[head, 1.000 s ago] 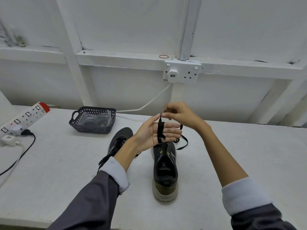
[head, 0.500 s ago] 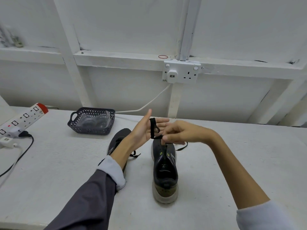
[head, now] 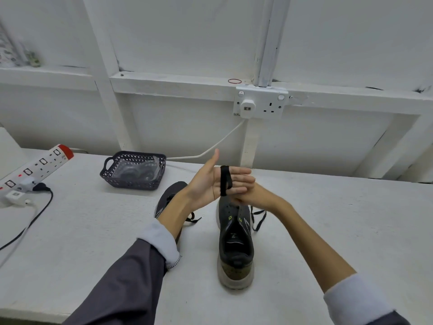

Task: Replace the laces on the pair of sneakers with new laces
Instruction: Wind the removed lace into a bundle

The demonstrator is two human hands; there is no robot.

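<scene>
Left hand (head: 207,184) flat, fingers straight, lace (head: 225,180) coiled round them, likely the old one; right hand (head: 260,195) beneath, grip hidden; shoe (head: 235,242) mid-surface (head: 328,231), unlaced; second shoe (head: 169,195) beside it, laced; relacing apparently not begun.

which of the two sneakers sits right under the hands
The right-hand sneaker, heel toward the camera, toe beneath the left hand and right hand; the other sneaker lies further left, half hidden behind the left forearm.

1. Two sneakers: left sneaker (head: 169,195), right sneaker (head: 235,247).
2. Two hands: left hand (head: 209,182), right hand (head: 256,195).
3. Two black laces: wound lace (head: 225,181), left sneaker's lace (head: 192,218).
4. One mesh basket (head: 131,184).
5. One power strip (head: 35,168).
6. One double wall socket (head: 269,104).
7. One red rubber band (head: 235,81).
</scene>
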